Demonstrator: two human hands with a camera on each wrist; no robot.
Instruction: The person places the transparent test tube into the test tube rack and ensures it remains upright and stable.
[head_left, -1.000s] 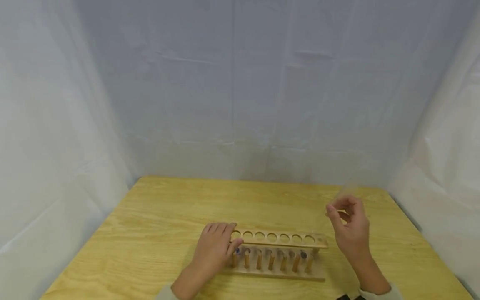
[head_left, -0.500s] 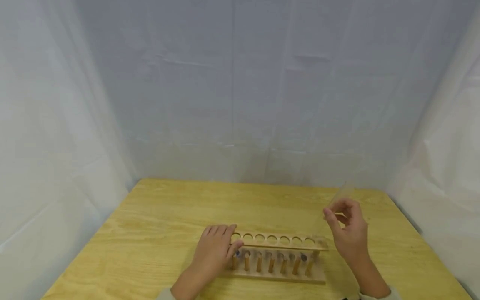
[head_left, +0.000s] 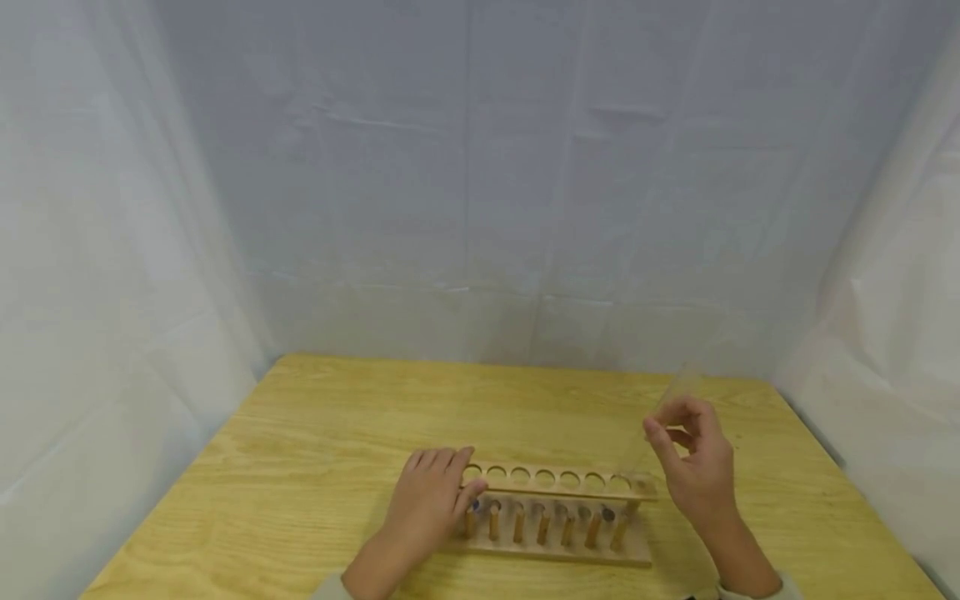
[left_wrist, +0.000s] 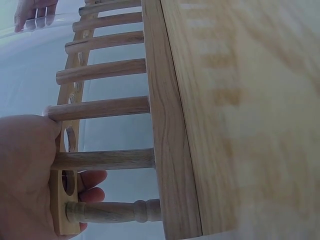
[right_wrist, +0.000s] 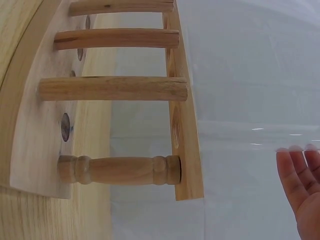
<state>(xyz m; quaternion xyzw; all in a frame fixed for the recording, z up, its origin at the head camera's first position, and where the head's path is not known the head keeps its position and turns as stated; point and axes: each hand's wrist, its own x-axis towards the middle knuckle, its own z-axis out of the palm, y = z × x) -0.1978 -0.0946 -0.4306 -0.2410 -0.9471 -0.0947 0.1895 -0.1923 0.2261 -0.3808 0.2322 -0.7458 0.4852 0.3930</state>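
A wooden test tube rack (head_left: 557, 480) with a row of round holes and pegs stands on the table near me. My left hand (head_left: 429, 502) grips its left end; in the left wrist view the palm (left_wrist: 25, 170) covers the top plate and the fingertips (left_wrist: 92, 187) curl round it. My right hand (head_left: 693, 467) pinches a clear glass test tube (head_left: 678, 387), held tilted, with its lower end at the rack's rightmost hole. In the right wrist view the tube (right_wrist: 240, 135) runs beside the rack's end (right_wrist: 182, 125), above my fingers (right_wrist: 302, 185).
The rack rests on a light wooden table (head_left: 337, 417). White sheeting (head_left: 480, 208) closes off the back and both sides. Several holes in the rack hold nothing.
My right hand has drifted slightly left and down, bringing the tube's lower end nearer the rack's right end. The left hand has stayed on the rack.
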